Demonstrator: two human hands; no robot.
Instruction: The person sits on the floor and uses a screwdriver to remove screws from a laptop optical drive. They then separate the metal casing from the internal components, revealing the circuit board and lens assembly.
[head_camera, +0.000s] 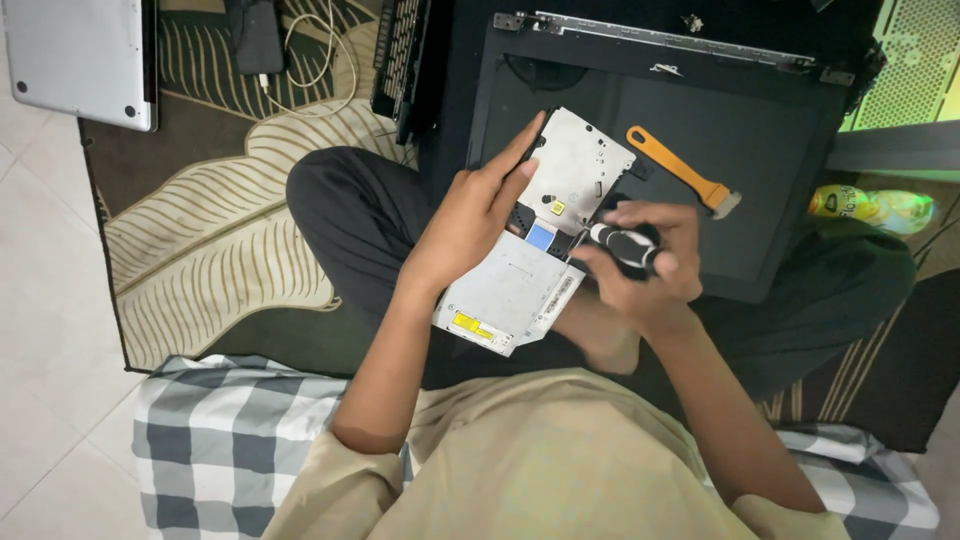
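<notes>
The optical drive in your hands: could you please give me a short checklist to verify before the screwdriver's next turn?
1. Left hand steadies the optical drive: ok, fingers lie along its upper edge.
2. Right hand grips the screwdriver: ok, fist closed on the black handle.
3. Tip seated in a screw: cannot tell, too small to see.
4. Drive supported: ok, held above the lap, clear of the laptop base.
5. Orange pry tool out of the way: ok, lying on the base, apart from both hands.
</notes>
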